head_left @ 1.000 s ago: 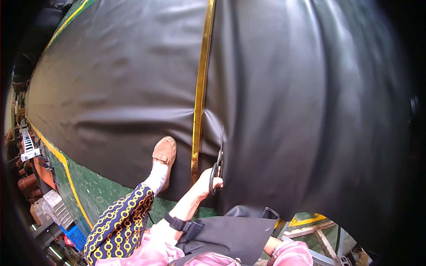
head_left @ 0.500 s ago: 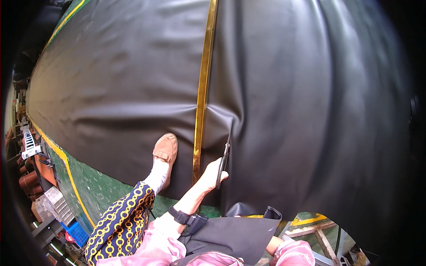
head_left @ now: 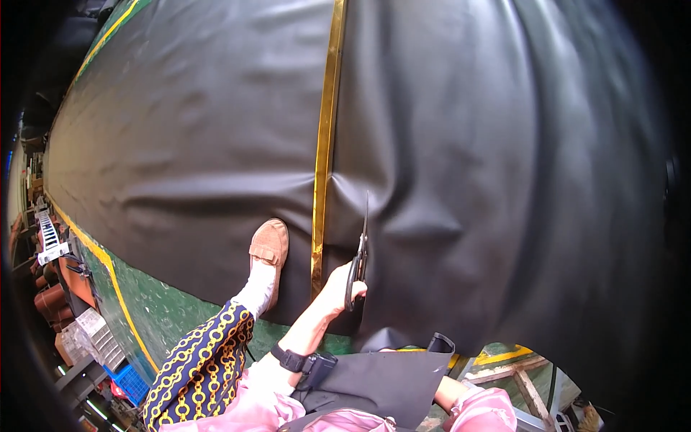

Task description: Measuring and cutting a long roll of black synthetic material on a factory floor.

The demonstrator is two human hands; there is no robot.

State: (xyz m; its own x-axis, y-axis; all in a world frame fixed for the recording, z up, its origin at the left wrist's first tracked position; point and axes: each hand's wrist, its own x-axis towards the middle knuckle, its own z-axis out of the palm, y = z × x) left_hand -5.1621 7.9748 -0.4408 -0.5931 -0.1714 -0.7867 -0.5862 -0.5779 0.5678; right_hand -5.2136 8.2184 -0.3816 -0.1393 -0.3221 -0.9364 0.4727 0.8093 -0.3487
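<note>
My left hand (head_left: 336, 291) is closed round the black handles of a pair of long scissors (head_left: 363, 248). Their blades point away from me at a large black sheet (head_left: 216, 158), which looks like leather or vinyl. From the scissors, an edge in the sheet runs back toward me, just right of my hand. Left of the blades, a long gold-coloured metal strip (head_left: 325, 158) lies across the sheet. My right forearm (head_left: 449, 392) shows at the lower right, but the hand is hidden behind dark material.
My left shoe (head_left: 270, 241) stands on the sheet, left of the strip. Green floor (head_left: 173, 299) with a yellow line shows beyond the sheet's near left edge. A blue crate (head_left: 128, 385) and other clutter stand at far left. Frame-like bars (head_left: 531, 394) are at lower right.
The scissors and my left hand have shifted slightly left, and the handle loops look wider apart. A crease has formed in the sheet right of the blades.
</note>
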